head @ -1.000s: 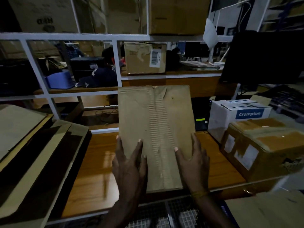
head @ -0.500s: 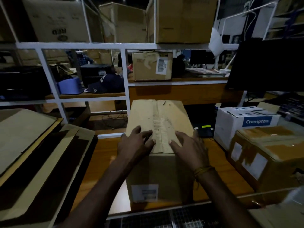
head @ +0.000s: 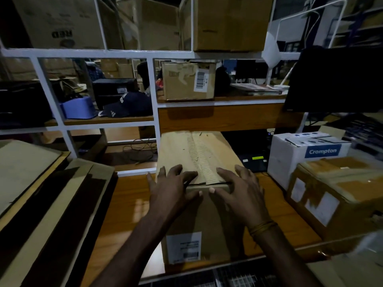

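Observation:
A brown cardboard box (head: 199,154) stands upright on the wooden table (head: 128,204), its top flaps closed along a torn, ridged centre seam. A white label sits low on its near face. My left hand (head: 172,187) lies over the near top edge on the left, fingers spread on the flap and thumb down the front face. My right hand (head: 238,187) mirrors it on the right side of the seam, fingers spread flat, thumb on the front. A brown thread band circles my right wrist.
A white Crompton box (head: 306,154) and a taped brown carton (head: 339,195) stand to the right. Flat cardboard sheets (head: 41,193) lean at the left. A white metal rack (head: 155,112) with more boxes rises behind. A dark monitor (head: 335,79) sits upper right.
The box went from tilted up in both hands to standing on the table. My hands slid from its sides to the near top edge and spread flat there.

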{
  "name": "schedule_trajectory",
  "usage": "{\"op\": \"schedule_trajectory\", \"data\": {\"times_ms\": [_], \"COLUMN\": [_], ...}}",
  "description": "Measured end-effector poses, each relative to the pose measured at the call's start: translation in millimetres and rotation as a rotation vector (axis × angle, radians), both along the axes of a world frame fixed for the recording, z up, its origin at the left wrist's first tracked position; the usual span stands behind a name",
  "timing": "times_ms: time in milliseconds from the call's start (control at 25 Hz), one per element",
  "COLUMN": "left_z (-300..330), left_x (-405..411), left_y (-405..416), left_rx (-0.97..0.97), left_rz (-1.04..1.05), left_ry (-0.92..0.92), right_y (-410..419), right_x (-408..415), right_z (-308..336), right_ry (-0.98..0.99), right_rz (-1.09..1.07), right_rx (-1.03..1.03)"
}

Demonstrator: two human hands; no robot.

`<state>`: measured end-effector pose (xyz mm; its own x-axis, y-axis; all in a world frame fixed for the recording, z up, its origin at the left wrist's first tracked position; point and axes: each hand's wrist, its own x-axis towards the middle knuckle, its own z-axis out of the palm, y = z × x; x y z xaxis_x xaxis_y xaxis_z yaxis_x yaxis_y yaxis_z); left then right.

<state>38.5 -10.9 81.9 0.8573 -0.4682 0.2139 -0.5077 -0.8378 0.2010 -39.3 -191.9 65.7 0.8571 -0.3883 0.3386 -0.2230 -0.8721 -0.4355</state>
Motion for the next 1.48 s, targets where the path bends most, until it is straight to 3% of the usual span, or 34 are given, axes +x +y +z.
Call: {"op": "schedule_trajectory", "data": {"times_ms": [360, 480, 600, 760, 880, 1000, 1120, 1200, 1320, 1480], "left_z": [10.8, 17.5, 20.0, 12.9, 11.6, 11.5, 12.3, 11.1, 7.3, 1.7], "left_x": [16.0, 20.6, 24.8, 22.3, 16.9, 12.9, 9.1, 7.6, 4.3, -5.9], "left_y": [-9.5, -15.0, -29.2, -61.7, -80.7, -96.0, -108.8, -113.0, -112.5, -107.1], "left_rx": [-0.316, -0.472, -0.521, -0.245, -0.228, -0.221, -0.185, -0.154, -0.176, -0.297], "left_rz": [-0.362, -0.449, -0.524, -0.534, -0.551, -0.549, -0.545, -0.534, -0.478, -0.399], "left_ry": [0.008, 0.044, 0.074, 0.047, 0.069, 0.100, 0.098, 0.099, 0.053, -0.107], "right_y": [-14.8, -10.1, -13.8, -35.8, -46.7, -55.1, -68.1, -73.1, -75.0, -70.1], "right_x": [14.8, 14.4, 8.7, 0.9, -0.1, -1.3, -4.8, -9.3, -11.2, -11.7], "right_z": [-9.5, -10.8, -7.6, -10.5, -20.5, -22.3, -35.9, -44.7, -51.0, -55.5], "right_ry": [-0.406, -0.630, -0.715, -0.690, -0.557, -0.352, -0.221, -0.250, -0.284, -0.356], "right_rz": [0.155, 0.097, 0.063, -0.005, -0.205, -0.393, -0.320, -0.192, 0.013, 0.068], "right_rx": [0.070, -0.018, -0.029, -0.212, -0.375, -0.386, -0.402, -0.243, 0.164, 0.334]}}
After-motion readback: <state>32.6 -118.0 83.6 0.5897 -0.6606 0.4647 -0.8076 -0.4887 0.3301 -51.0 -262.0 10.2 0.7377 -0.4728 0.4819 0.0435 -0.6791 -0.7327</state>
